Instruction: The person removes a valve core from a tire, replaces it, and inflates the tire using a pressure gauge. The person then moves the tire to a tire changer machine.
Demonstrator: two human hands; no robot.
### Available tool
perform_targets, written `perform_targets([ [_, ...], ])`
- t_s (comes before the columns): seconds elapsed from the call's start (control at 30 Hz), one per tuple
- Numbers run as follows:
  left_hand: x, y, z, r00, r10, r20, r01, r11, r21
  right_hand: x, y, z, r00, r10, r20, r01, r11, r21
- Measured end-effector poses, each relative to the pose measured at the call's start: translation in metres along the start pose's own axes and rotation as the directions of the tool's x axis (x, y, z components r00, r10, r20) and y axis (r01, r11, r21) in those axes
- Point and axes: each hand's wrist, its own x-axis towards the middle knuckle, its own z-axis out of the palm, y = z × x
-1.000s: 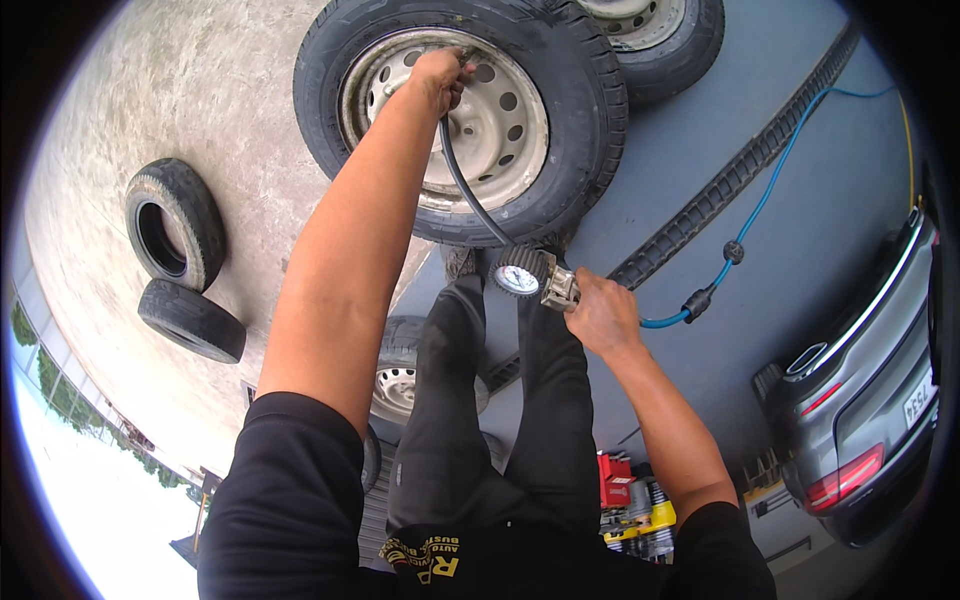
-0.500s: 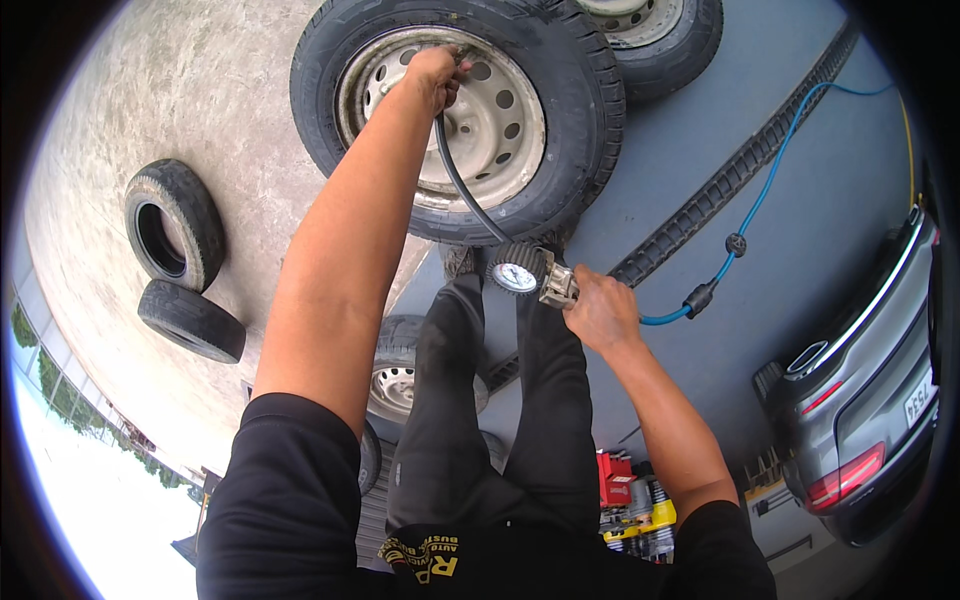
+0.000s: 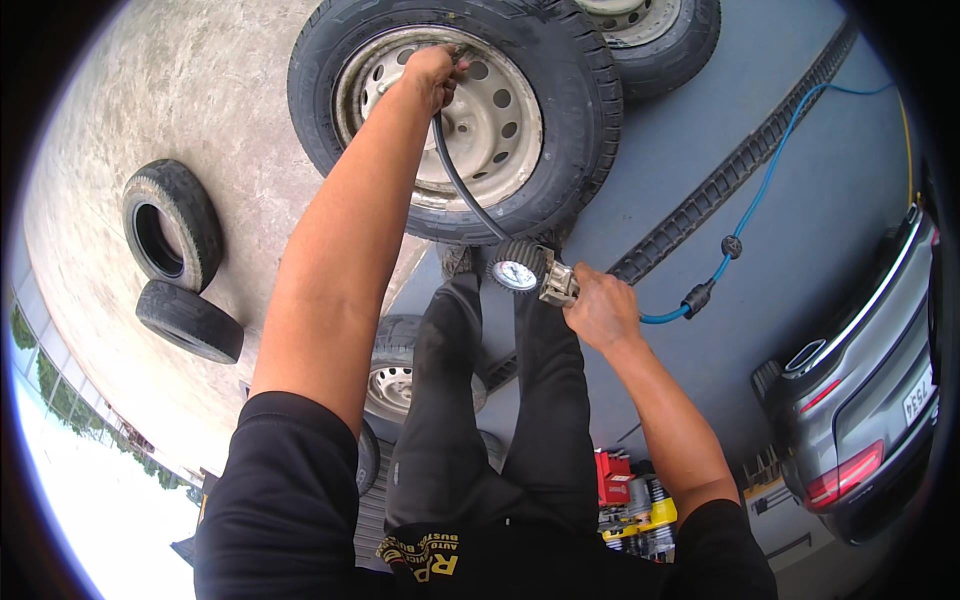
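A wheel with a black tyre (image 3: 575, 110) and a worn cream steel rim (image 3: 512, 150) is in front of my feet. My left hand (image 3: 432, 75) is closed on the end of a black hose (image 3: 452, 170) at the rim's upper edge; the fingers hide the hose tip and whatever it meets there. That hose runs down to a tyre inflator (image 3: 558, 284) with a round dial gauge (image 3: 515, 275) in a black ribbed cover. Wrapped round the inflator's metal body is my right hand (image 3: 604, 312). A blue air hose (image 3: 665, 318) leads away to the right from beside it.
Behind the wheel stands another wheel (image 3: 665, 60). Two loose tyres (image 3: 172, 225) lie on the concrete at left, and further wheels (image 3: 395, 370) are near my legs. A black ribbed strip (image 3: 735, 160) crosses the grey floor. At right is a silver car (image 3: 870, 400); red and yellow equipment (image 3: 635, 500) sits below.
Both hands keep their grip on the hose end and the inflator. The whole view has shifted very slightly; nothing else visibly differs.
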Motion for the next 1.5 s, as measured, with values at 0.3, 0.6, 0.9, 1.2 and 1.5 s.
perform_targets([
  [0.3, 0.0016, -0.0001, -0.0006, 1.0, 0.003, 0.011, -0.003, 1.0, 0.001, 0.0023, -0.0002, -0.001, 1.0, -0.003, 0.016, 0.003, 1.0, -0.003],
  [0.6, -0.0014, 0.0004, 0.0012, 1.0, 0.024, -0.01, -0.024, 1.0, -0.011, 0.0021, -0.0013, -0.0014, 1.0, 0.001, 0.023, 0.0, 1.0, -0.021],
  [0.9, -0.0008, -0.0002, 0.0011, 1.0, 0.025, -0.017, -0.025, 1.0, -0.002, 0.0035, -0.0002, -0.0004, 1.0, -0.004, 0.006, 0.005, 1.0, -0.011],
  [1.2, -0.0001, 0.0001, 0.001, 1.0, 0.017, -0.004, -0.017, 1.0, -0.01, 0.0036, -0.0003, -0.0002, 1.0, -0.005, 0.008, 0.005, 1.0, -0.011],
  [1.5, 0.0004, 0.0001, 0.0002, 1.0, 0.016, 0.009, -0.016, 1.0, -0.008, 0.0042, 0.0, 0.0009, 1.0, -0.007, 0.005, 0.007, 1.0, 0.001],
])
